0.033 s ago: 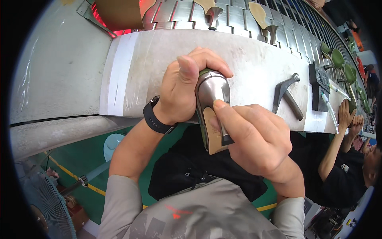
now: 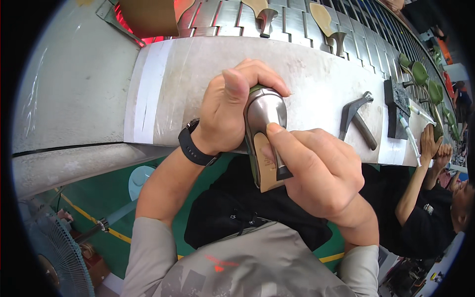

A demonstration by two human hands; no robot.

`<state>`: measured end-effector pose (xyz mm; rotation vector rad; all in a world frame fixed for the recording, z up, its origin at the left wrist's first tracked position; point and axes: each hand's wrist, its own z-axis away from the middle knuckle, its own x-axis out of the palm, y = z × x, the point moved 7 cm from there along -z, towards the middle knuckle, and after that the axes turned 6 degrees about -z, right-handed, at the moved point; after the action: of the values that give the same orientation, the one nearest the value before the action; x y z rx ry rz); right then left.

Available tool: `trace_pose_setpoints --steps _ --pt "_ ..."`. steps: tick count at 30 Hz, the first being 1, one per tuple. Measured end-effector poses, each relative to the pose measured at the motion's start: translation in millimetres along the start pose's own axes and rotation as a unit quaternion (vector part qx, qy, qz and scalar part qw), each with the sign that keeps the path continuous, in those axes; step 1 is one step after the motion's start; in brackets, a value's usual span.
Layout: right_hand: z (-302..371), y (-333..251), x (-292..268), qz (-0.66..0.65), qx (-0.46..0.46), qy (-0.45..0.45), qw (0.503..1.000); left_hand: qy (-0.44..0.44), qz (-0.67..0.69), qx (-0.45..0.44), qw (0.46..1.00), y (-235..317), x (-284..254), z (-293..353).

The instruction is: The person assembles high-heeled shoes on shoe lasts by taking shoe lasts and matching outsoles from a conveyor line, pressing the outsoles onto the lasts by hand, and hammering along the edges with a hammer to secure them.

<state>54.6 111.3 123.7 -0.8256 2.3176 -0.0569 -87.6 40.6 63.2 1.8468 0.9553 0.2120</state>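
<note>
I hold a green high-heeled shoe upside down over the near edge of the bench. Its metallic silver heel and tan sole face up, with the dark heel tip toward me. My left hand, a black watch on its wrist, curls around the shoe's left and far side, thumb raised off it. Between the thumb and fingers of my right hand is the slim part of the heel; the thumb presses where it widens. Most of the green upper is hidden by my left palm and the heel.
A hammer lies on the bench to the right, beside a black block and syringes. Heeled soles rest on the metal conveyor beyond. A co-worker works at right; a fan stands lower left.
</note>
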Motion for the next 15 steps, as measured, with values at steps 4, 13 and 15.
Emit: trace_pose_setpoints --steps 4,13,15 --pt "-9 10 1 -0.027 0.037 -0.010 0.999 -0.004 0.005 -0.025 1.000 -4 0 -6" --pt "-20 67 17 0.002 0.060 0.035 0.998 -0.029 0.082 -0.117 0.989 -42 -1 -53" --pt "-20 81 19 -0.076 0.182 0.007 0.980 0.004 0.097 -0.129 0.987 -49 0 -53"
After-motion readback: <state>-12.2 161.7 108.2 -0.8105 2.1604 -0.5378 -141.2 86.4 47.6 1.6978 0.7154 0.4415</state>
